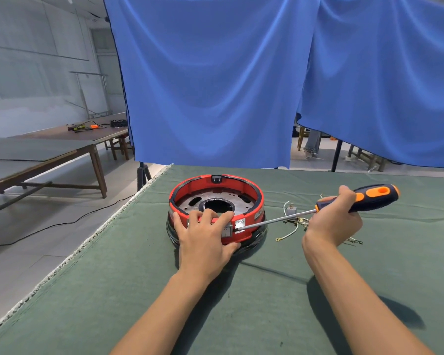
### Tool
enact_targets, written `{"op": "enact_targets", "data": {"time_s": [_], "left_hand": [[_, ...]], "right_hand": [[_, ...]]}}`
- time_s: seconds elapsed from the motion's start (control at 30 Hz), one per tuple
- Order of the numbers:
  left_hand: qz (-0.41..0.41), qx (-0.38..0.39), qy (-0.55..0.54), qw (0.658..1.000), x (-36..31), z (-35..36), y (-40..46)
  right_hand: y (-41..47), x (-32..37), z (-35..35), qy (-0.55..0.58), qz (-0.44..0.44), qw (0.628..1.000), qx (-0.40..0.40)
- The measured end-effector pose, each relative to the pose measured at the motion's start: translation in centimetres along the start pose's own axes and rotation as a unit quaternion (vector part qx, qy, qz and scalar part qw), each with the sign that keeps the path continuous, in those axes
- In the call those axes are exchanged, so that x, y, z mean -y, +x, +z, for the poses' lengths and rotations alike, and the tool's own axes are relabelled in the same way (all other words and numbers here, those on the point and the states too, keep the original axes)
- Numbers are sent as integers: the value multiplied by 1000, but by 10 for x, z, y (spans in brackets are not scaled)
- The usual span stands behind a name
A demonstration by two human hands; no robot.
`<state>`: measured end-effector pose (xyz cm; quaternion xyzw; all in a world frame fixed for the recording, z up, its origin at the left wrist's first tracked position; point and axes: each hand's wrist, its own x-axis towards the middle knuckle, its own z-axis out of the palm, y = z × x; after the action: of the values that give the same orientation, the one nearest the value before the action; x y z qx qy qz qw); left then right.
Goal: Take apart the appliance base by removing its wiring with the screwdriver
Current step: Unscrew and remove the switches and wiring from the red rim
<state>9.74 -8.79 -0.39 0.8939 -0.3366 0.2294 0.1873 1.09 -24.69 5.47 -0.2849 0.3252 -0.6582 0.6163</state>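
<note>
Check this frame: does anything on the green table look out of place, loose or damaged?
Only the loose wires with small metal connectors scattered on the green cloth-covered table, right of the round red-and-black appliance base; they look already removed. No damage is visible.

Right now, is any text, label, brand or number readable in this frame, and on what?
None readable.
White sticker on the red appliance base: print too small.
Grey plate at the screwdriver tip: round mark, blurred.
Rocker switch by the left hand: marks unclear.
</note>
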Motion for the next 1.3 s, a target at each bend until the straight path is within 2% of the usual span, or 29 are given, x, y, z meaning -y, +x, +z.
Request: {"op": "enact_targets", "data": {"time_s": [0.43,0.57,0.83,1.03,1.13,1.3], "left_hand": [[5,7,-9,1000,1,1,1],[7,7,-9,1000,3,2,2],[8,-2,-11,1000,4,5,5],[14,-9,-19,1000,5,5,6],[23,-18,-29,999,8,5,6],[3,-27,-84,996,12,6,6]], "right_hand": [[20,-12,54,-99,14,993,56],[21,-18,76,-166,-3,982,86],[23,-26,97,-225,2,964,140],[9,-28,112,-272,-33,939,206],[10,-17,110,-269,-56,934,227],[21,19,95,-158,-51,968,186]]}}
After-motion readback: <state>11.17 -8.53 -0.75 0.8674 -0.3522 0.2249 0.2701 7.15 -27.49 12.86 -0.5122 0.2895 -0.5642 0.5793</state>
